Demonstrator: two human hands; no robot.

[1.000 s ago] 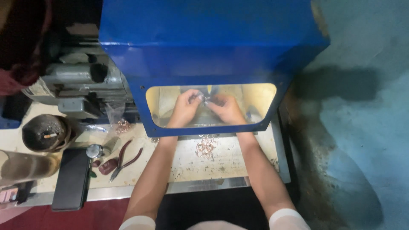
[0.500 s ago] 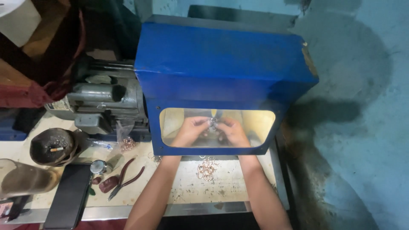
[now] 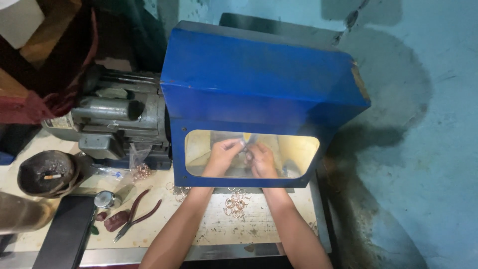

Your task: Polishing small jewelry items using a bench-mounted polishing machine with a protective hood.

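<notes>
Pinching a small ring point(image 3: 245, 144) between the fingertips of both hands, a person works inside the lit opening of a blue machine hood point(image 3: 259, 84); the left hand point(image 3: 222, 155) and right hand point(image 3: 262, 160) are drawn close together around it, fingers curled, though the piece itself is too small to make out clearly. It looks light, stiff and easy to drop, best gripped by its rim. Just outside the opening, a loose pile of rings point(image 3: 235, 204) lies on the worn bench point(image 3: 219, 231). Farther left sit red-handled pliers point(image 3: 137, 213), a clear bag point(image 3: 140, 168) holding more rings beside a grey motor point(image 3: 114, 122), and a dark bowl point(image 3: 47, 174) containing ash and a cigarette.
</notes>
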